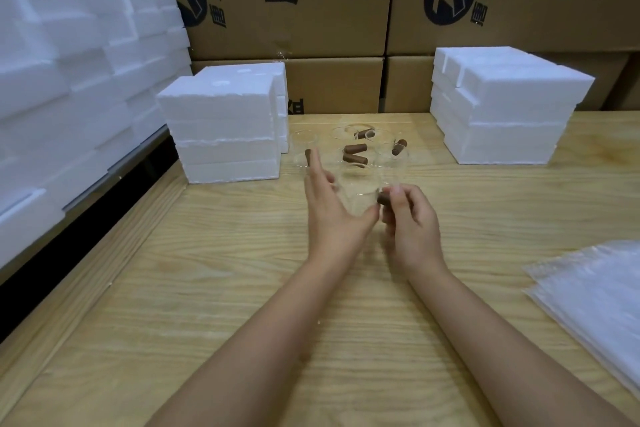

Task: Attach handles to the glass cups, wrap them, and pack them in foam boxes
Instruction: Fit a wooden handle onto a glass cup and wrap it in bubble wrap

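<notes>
**A:** How far along was the job?

**B:** Early, I judged. The first step was in hand: one cup was having its handle fitted. Nothing in view was wrapped, and I saw no cup in any box.

**A:** What were the hands doing?

**B:** The left hand held the cup from its left side. Its thumb lay across the near side and its fingers reached up the far side. The right hand pinched the brown handle between thumb and fingertips, hard against the cup's right side. I couldn't tell whether the handle was seated.

**A:** And where was the cup?

**B:** It sat between the two hands, over the middle of the tabletop. The glass was too clear to show whether it rested on the wood.

**A:** What was left to do?

**B:** Most of it, I thought. The other cups stood just beyond the hands, with spare handles lying among them. I couldn't tell whether those were fitted or loose.

**A:** Was the packing material ready?

**B:** Yes. The wrap lay in a stack at the near right, well apart from the hands. Closed foam boxes were stacked far left of the cups, with another stack at far right and a large bank along the left edge. Cartons stood behind everything.
</notes>
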### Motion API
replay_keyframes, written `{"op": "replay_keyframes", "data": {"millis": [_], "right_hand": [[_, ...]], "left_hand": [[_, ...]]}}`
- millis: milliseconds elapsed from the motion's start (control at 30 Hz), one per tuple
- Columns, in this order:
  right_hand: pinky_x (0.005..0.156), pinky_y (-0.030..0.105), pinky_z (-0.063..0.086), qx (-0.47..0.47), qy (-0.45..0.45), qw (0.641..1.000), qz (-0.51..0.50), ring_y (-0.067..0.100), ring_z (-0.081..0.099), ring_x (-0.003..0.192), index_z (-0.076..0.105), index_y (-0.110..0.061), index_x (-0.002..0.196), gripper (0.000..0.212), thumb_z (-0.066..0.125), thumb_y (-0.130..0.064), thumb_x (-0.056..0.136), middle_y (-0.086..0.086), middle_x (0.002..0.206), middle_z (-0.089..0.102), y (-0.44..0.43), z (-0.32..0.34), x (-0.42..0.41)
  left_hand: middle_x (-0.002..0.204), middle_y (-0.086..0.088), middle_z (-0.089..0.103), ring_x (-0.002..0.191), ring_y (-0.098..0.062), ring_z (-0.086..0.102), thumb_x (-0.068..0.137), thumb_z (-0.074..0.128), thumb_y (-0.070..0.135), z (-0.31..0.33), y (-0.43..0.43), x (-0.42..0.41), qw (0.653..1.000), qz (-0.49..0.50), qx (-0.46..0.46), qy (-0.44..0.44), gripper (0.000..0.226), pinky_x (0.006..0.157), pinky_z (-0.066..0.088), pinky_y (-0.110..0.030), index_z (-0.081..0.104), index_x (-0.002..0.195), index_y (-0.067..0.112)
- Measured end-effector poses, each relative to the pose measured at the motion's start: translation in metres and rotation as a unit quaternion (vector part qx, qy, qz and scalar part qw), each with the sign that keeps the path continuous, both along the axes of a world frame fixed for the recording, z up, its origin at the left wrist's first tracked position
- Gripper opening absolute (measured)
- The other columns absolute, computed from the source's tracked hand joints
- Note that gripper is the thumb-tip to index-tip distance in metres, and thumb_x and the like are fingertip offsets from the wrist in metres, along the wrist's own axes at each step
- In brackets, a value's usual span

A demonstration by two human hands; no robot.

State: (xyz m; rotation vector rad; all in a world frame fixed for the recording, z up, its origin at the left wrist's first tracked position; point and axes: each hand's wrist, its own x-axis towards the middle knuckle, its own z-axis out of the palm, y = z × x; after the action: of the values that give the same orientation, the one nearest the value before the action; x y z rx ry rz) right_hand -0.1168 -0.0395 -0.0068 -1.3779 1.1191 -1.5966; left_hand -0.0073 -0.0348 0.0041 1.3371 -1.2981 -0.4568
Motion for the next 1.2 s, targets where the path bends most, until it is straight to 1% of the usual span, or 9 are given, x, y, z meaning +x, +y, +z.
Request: {"op": "replay_keyframes", "data": {"millis": [167, 267, 367, 533, 667, 800, 900, 1033, 1200], "right_hand": [[0.063, 0.017, 0.044, 0.015, -0.038, 0.994, -0.105, 0.004, 0.061, 0.068, 0.053, -0.018, 0.071, 0.024, 0.050, -0.010, 0.094, -0.010, 0.070, 0.064, 0.001, 0.002, -0.005], [0.053, 0.015, 0.037, 0.031, -0.123, 0.988, -0.091, -0.001, 0.056, 0.055, 0.051, -0.012, 0.063, 0.028, 0.048, 0.002, 0.087, -0.001, 0.064, 0.058, -0.003, 0.006, -0.011], [0.049, 0.010, 0.036, 0.020, -0.111, 0.991, -0.078, 0.003, 0.060, 0.058, 0.050, -0.010, 0.061, 0.027, 0.046, 0.005, 0.084, -0.001, 0.060, 0.056, -0.005, 0.008, -0.013], [0.064, 0.011, 0.044, -0.009, -0.029, 0.992, -0.124, 0.007, 0.063, 0.070, 0.056, -0.011, 0.070, 0.021, 0.053, -0.003, 0.089, 0.003, 0.081, 0.060, -0.009, 0.004, -0.008], [0.079, 0.016, 0.044, -0.043, 0.053, 0.986, -0.149, 0.014, 0.055, 0.087, 0.061, -0.008, 0.082, 0.019, 0.050, -0.014, 0.097, -0.006, 0.092, 0.046, -0.010, 0.005, -0.004], [0.095, 0.036, 0.039, -0.037, 0.113, 0.983, -0.141, 0.026, 0.050, 0.102, 0.063, -0.014, 0.082, 0.024, 0.047, -0.021, 0.099, -0.009, 0.090, 0.044, -0.009, 0.007, -0.001], [0.090, 0.033, 0.040, -0.005, 0.129, 0.982, -0.138, 0.027, 0.052, 0.095, 0.063, -0.005, 0.080, 0.030, 0.052, -0.028, 0.096, -0.006, 0.087, 0.043, -0.011, 0.006, -0.001], [0.068, 0.004, 0.034, 0.025, 0.114, 0.985, -0.127, 0.008, 0.048, 0.078, 0.057, -0.014, 0.073, 0.030, 0.058, -0.038, 0.090, -0.007, 0.086, 0.041, -0.011, 0.007, 0.000], [0.070, 0.016, 0.034, 0.051, 0.104, 0.985, -0.124, 0.008, 0.045, 0.076, 0.050, -0.018, 0.069, 0.039, 0.069, -0.051, 0.074, -0.004, 0.088, 0.043, -0.012, 0.007, 0.002]], "left_hand": [[0.107, 0.014, 0.034, 0.101, -0.008, 0.049, 0.064, 0.088, 0.026, -0.008, 0.008, -0.015, 0.998, -0.028, 0.056, 0.013, 0.084, 0.089, 0.047, -0.021, 0.041, 0.135, 0.028], [0.109, 0.014, 0.047, 0.093, -0.010, 0.058, 0.063, 0.090, 0.023, -0.015, 0.004, -0.014, 0.990, -0.100, 0.081, 0.050, 0.073, 0.079, 0.047, -0.012, 0.037, 0.112, 0.038], [0.112, 0.012, 0.056, 0.094, 0.002, 0.058, 0.065, 0.089, 0.020, -0.018, 0.000, -0.012, 0.987, -0.129, 0.085, 0.044, 0.072, 0.085, 0.052, -0.023, 0.030, 0.102, 0.037], [0.106, 0.021, 0.058, 0.085, 0.020, 0.054, 0.062, 0.089, 0.025, -0.015, -0.003, -0.006, 0.995, -0.086, 0.048, 0.002, 0.075, 0.073, 0.041, -0.003, 0.038, 0.116, 0.035], [0.104, 0.030, 0.052, 0.099, -0.005, 0.059, 0.065, 0.087, 0.020, -0.016, -0.004, -0.006, 0.995, -0.086, 0.043, -0.018, 0.065, 0.087, 0.050, -0.025, 0.051, 0.118, 0.030], [0.112, 0.022, 0.054, 0.076, -0.008, 0.064, 0.066, 0.086, 0.012, -0.015, -0.004, -0.008, 0.994, -0.101, 0.005, -0.036, 0.066, 0.070, 0.049, -0.017, 0.051, 0.120, 0.027], [0.121, 0.010, 0.054, 0.074, -0.008, 0.063, 0.067, 0.085, 0.009, -0.015, -0.004, -0.008, 0.993, -0.109, -0.011, -0.048, 0.068, 0.067, 0.045, -0.009, 0.051, 0.125, 0.020], [0.124, 0.008, 0.054, 0.077, -0.006, 0.060, 0.069, 0.081, 0.001, -0.014, -0.003, -0.007, 0.993, -0.114, -0.015, -0.039, 0.066, 0.067, 0.042, -0.006, 0.052, 0.125, 0.020], [0.125, 0.023, 0.048, 0.083, -0.006, 0.057, 0.069, 0.066, -0.015, -0.016, -0.001, -0.009, 0.990, -0.131, -0.034, -0.044, 0.074, 0.062, 0.041, -0.008, 0.050, 0.120, 0.036]]}}
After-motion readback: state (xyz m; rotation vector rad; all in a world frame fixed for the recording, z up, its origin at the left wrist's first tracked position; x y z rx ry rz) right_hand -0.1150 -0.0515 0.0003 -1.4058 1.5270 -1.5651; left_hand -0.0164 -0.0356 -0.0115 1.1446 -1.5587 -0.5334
